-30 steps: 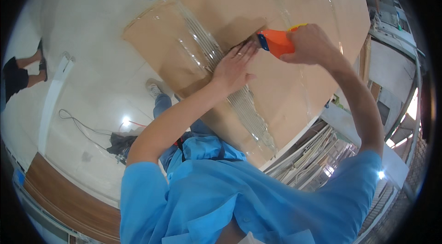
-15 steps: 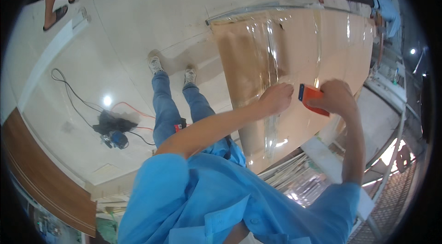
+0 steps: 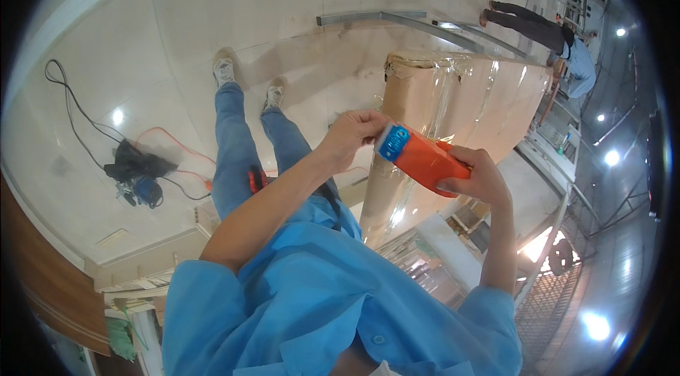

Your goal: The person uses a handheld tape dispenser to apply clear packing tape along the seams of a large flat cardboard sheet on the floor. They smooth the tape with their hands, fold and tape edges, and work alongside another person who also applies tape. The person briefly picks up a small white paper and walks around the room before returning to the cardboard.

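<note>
An orange tape dispenser with a blue cutter end is in my right hand, whose fingers and thumb wrap its rear half. The cutter end points left, toward my left hand. My left thumb and fingers are pinched together right beside the cutter, at the end of the clear tape, which barely shows. Both hands are raised above a long cardboard package. Strips of shiny clear tape cross the package, and its near-left edge looks rounded and creased.
Metal bars lie on the floor beyond the package. At left are a power tool with a black cloth, and cables. A person in blue stands at the far right. A wooden panel lies lower left.
My hands have come together, the left now pinching at the cutter. The dispenser has swung round and shifted left. My view has turned, and the person at upper left is out of it.
</note>
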Demonstrator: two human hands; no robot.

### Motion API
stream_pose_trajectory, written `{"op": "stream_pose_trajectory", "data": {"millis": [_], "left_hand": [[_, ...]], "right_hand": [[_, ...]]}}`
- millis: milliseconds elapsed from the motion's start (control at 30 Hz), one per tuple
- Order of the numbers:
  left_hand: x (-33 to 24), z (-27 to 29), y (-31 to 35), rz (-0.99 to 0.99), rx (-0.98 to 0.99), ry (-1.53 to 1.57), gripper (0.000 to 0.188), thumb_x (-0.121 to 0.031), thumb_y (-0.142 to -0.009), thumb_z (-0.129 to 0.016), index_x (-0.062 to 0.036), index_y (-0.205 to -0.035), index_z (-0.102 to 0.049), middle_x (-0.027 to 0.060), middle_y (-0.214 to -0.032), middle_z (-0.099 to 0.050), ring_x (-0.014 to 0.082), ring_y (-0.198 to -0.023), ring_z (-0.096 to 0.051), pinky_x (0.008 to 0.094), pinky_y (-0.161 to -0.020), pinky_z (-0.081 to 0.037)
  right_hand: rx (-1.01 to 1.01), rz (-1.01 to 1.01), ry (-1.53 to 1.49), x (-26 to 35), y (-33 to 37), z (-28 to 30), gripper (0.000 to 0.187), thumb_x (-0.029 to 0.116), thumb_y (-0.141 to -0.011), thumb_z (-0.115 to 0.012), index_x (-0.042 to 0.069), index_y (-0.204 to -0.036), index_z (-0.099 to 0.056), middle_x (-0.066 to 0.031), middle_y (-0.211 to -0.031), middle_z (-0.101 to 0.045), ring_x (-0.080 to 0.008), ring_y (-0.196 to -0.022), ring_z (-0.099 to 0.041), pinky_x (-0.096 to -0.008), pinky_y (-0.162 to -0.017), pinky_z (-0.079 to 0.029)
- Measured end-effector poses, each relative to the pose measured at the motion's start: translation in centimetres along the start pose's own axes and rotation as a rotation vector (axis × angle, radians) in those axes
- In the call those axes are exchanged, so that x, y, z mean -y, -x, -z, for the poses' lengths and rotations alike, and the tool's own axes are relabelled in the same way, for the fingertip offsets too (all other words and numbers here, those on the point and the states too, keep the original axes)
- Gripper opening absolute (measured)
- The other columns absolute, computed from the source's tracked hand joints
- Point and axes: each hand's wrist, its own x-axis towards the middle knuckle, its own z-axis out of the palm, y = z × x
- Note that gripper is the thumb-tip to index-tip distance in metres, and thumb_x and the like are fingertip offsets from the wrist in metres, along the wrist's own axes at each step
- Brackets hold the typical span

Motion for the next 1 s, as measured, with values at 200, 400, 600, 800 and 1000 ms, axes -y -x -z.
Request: {"op": "stream_pose_trajectory", "data": {"millis": [200, 400, 600, 800, 1000], "left_hand": [[-2.9, 5.6, -6.8, -0.422, -0.372, -0.127, 0.02, -0.019, -0.103, -0.065, -0.0001, -0.099, -0.071, 0.0019, -0.088, -0.068, 0.0096, -0.083, -0.062, 0.0258, -0.082, -0.05], [-2.9, 6.6, -15.3, -0.526, -0.334, 0.17, 0.026, -0.026, -0.105, -0.063, -0.0014, -0.105, -0.069, 0.0011, -0.089, -0.067, 0.0106, -0.078, -0.058, 0.0266, -0.08, -0.049], [0.2, 1.7, -19.3, -0.33, -0.136, 0.133, 0.034, -0.034, -0.105, -0.059, -0.0036, -0.113, -0.072, 0.0076, -0.109, -0.068, 0.0194, -0.1, -0.063, 0.033, -0.089, -0.05], [1.7, 0.8, -20.0, -0.15, 0.092, 0.325, 0.044, -0.026, -0.105, -0.056, -0.0071, -0.145, -0.055, 0.0083, -0.137, -0.063, 0.0202, -0.131, -0.056, 0.0343, -0.111, -0.047], [3.4, 2.3, -19.8, -0.168, 0.19, -0.043, 0.038, -0.017, -0.105, -0.058, -0.0054, -0.141, -0.057, 0.0059, -0.132, -0.064, 0.0185, -0.125, -0.059, 0.0323, -0.108, -0.048]], "right_hand": [[-0.162, -0.046, 0.415, 8.2, -2.5, -0.9, 0.056, 0.045, -0.078, -0.081, -0.001, -0.108, -0.073, -0.0164, -0.069, -0.067, -0.0344, -0.061, -0.067, -0.0404, -0.069, -0.053], [-0.202, -0.016, 0.637, 11.7, -6.2, -0.8, 0.057, 0.047, -0.08, -0.08, -0.001, -0.11, -0.072, -0.0146, -0.061, -0.062, -0.0358, -0.059, -0.065, -0.0411, -0.068, -0.051], [-0.144, -0.085, 0.711, 12.4, -7.8, 1.1, 0.057, 0.05, -0.08, -0.08, 0.0, -0.107, -0.072, -0.015, -0.063, -0.063, -0.0368, -0.066, -0.067, -0.043, -0.071, -0.051], [-0.135, 0.145, 0.719, 8.3, -6.9, 3.3, 0.056, 0.047, -0.077, -0.085, 0.002, -0.106, -0.07, -0.0148, -0.066, -0.064, -0.0379, -0.067, -0.067, -0.0451, -0.068, -0.052], [-0.148, 0.361, 0.742, 2.7, -5.7, 6.8, 0.047, 0.041, -0.072, -0.088, 0.004, -0.092, -0.068, -0.0137, -0.067, -0.063, -0.0355, -0.065, -0.067, -0.0445, -0.065, -0.052]]}}
